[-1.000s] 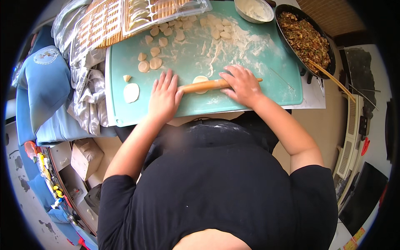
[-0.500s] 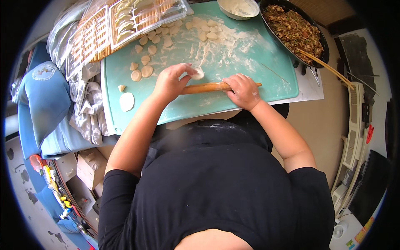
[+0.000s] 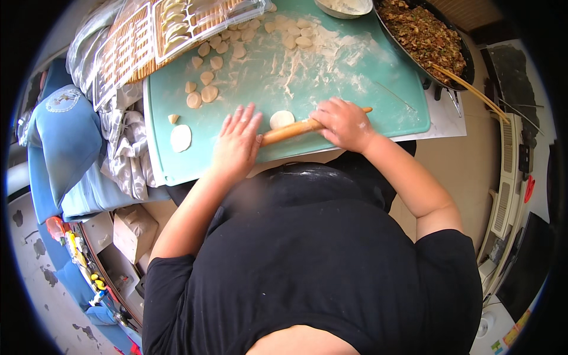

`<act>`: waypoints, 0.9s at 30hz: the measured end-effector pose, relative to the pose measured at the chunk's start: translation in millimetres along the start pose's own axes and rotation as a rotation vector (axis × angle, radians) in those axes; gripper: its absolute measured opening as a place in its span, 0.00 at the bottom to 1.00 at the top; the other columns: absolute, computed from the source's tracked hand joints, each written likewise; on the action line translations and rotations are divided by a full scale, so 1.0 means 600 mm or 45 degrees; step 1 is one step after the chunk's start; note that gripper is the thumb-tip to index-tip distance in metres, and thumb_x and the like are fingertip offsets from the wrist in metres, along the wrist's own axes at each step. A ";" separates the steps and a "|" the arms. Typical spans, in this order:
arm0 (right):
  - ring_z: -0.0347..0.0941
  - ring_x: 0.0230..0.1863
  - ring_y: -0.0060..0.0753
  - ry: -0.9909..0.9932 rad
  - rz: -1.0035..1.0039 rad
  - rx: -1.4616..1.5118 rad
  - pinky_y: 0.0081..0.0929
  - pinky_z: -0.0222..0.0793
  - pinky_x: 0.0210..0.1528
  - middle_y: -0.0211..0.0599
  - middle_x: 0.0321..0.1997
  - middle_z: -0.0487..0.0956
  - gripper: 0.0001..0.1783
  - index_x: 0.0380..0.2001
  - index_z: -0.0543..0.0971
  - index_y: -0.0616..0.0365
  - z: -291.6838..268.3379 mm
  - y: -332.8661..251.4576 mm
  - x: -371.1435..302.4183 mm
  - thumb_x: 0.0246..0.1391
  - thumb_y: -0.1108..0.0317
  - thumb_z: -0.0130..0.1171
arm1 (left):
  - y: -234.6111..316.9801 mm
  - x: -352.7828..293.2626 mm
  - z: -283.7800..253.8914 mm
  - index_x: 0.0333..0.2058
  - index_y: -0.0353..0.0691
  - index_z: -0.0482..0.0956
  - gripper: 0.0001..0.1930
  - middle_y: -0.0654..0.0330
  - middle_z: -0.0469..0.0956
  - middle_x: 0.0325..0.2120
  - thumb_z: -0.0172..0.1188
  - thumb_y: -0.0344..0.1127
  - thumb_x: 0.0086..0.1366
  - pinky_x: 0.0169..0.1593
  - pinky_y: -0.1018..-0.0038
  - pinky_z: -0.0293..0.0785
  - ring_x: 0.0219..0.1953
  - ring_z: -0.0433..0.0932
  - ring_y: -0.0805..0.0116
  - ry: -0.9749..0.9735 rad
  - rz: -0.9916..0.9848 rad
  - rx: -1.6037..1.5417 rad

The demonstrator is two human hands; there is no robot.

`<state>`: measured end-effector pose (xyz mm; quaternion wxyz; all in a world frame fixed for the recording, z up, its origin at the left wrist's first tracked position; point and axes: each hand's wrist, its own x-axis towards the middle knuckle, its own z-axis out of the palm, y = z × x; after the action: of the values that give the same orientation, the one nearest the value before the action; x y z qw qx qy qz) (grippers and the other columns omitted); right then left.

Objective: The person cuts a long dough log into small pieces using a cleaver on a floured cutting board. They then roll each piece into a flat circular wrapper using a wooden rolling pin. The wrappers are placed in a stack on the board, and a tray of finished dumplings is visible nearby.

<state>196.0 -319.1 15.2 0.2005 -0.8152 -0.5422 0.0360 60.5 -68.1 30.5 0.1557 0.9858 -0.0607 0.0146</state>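
Observation:
A wooden rolling pin (image 3: 290,132) lies slanted across the near part of a green mat (image 3: 331,94) dusted with flour. My right hand (image 3: 346,125) is closed around its right part, with the tapered tip sticking out beyond. My left hand (image 3: 238,142) rests flat at the pin's other end, fingers stretched out, its edge touching the wood or very close to it. Just beyond the pin lies a small round dough wrapper (image 3: 282,119), partly behind it. To the left is a larger rolled wrapper (image 3: 181,138), with a small dough piece (image 3: 173,118) beside it.
Several flattened dough pieces (image 3: 209,93) are scattered over the mat's far left. Clear trays (image 3: 177,50), one with dumplings, stand behind them. At the far right are a flour bowl (image 3: 346,7) and a pan of filling (image 3: 423,38) with chopsticks (image 3: 473,92) across its rim.
My left hand has let go of the dough wrapper and opened flat, moving nearer to me. The wrapper now lies on the mat. My right hand still grips the rolling pin, now tilted more.

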 end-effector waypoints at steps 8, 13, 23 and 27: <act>0.44 0.71 0.47 -0.053 0.257 -0.350 0.48 0.39 0.69 0.41 0.69 0.53 0.33 0.61 0.62 0.51 0.029 0.027 0.086 0.58 0.43 0.42 | -0.074 0.078 0.025 0.62 0.36 0.56 0.29 0.47 0.52 0.64 0.40 0.46 0.67 0.67 0.55 0.44 0.67 0.49 0.48 0.153 -0.341 0.320; 0.45 0.70 0.47 -0.214 0.057 -0.317 0.51 0.42 0.68 0.36 0.69 0.56 0.33 0.60 0.66 0.51 0.020 -0.025 -0.002 0.56 0.45 0.46 | -0.020 -0.025 0.039 0.61 0.35 0.58 0.29 0.47 0.52 0.65 0.43 0.45 0.65 0.67 0.54 0.44 0.67 0.48 0.48 0.031 -0.150 0.231; 0.44 0.71 0.47 -0.181 0.098 -0.307 0.51 0.38 0.69 0.38 0.70 0.54 0.33 0.62 0.63 0.50 0.010 0.023 0.031 0.55 0.48 0.48 | -0.042 0.023 0.037 0.60 0.34 0.59 0.30 0.47 0.50 0.65 0.45 0.49 0.65 0.67 0.57 0.42 0.68 0.45 0.49 0.081 -0.211 0.282; 0.44 0.71 0.44 -0.318 0.050 -0.299 0.49 0.36 0.70 0.31 0.70 0.54 0.32 0.62 0.61 0.50 -0.005 -0.025 0.019 0.56 0.51 0.46 | -0.044 -0.019 0.047 0.60 0.33 0.59 0.29 0.46 0.50 0.65 0.46 0.46 0.64 0.67 0.53 0.44 0.67 0.46 0.45 0.037 -0.251 0.210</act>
<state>188.3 -304.8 25.4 0.0344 -0.8326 -0.5474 0.0773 52.8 -50.5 -4.9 0.0757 0.9961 0.0402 0.0185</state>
